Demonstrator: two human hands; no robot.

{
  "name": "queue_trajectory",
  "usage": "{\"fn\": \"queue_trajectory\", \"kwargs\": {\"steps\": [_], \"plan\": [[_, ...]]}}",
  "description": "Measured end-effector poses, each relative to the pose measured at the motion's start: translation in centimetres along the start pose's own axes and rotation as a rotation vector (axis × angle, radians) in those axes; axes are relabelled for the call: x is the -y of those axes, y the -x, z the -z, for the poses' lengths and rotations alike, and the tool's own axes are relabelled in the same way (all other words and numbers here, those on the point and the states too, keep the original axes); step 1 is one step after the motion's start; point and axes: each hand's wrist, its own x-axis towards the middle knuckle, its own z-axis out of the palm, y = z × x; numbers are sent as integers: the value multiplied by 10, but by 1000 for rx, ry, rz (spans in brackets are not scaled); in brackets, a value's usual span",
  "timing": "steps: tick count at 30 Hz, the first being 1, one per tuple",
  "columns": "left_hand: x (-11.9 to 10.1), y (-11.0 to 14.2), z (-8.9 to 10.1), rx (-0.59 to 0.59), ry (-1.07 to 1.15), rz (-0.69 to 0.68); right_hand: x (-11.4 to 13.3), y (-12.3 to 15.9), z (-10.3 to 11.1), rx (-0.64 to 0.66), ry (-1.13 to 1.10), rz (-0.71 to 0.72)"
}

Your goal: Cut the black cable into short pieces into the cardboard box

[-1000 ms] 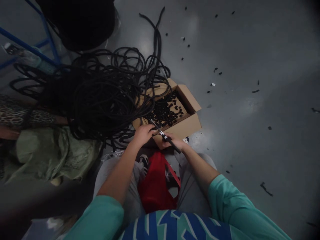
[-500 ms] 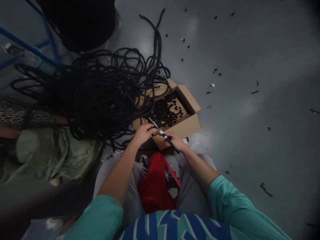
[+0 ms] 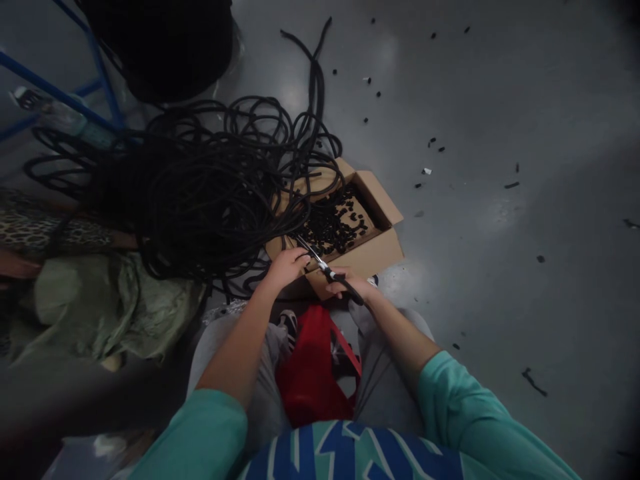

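My right hand (image 3: 353,283) is closed around the black handles of a pair of scissors (image 3: 320,263). Their metal blades point up and left over the near edge of an open cardboard box (image 3: 373,257). Just left of the blades, my left hand (image 3: 286,268) is closed, its fingertips pinching what looks like an end of black cord, mostly hidden by the fingers. Inside the box lie many short black cut pieces (image 3: 327,225). A large tangle of black cord (image 3: 205,193) heaps up left of the box, some strands hanging over its rim.
A red stool-like object (image 3: 313,373) sits between my legs. To the left are another person's patterned sleeve (image 3: 55,223) and green cloth (image 3: 110,300). A big black container (image 3: 160,47) and a blue metal frame (image 3: 100,67) stand behind. Scraps dot the grey floor (image 3: 475,253).
My right hand's grip has shifted and the scissors' handles have spread further apart. My left hand has barely moved. The view has shifted very slightly.
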Motion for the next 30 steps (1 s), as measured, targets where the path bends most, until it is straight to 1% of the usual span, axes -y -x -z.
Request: {"fn": "queue_trajectory", "kwargs": {"steps": [2,4,6,9,12,14,18,24,30], "plan": [[-2,1,1,9,49,16,2,2,1,79,-72,0],[-3,2,1,8,113,47,3,3,2,98,-69,24],[-3,2,-1,6,197,72,2,2,3,60,1,58],[-3,2,-4,15,380,128,1,1,4,-3,111,107],[-6,1,-5,8,570,189,0,1,4,-12,146,128],[-9,1,-5,-25,646,201,0,2,3,-3,141,126],[-11,2,-4,-71,729,225,0,2,2,-10,149,143],[-10,1,-9,-54,857,246,-4,-2,0,-90,194,183],[-12,1,-14,-47,919,337,-5,-3,-2,-91,134,164]]}}
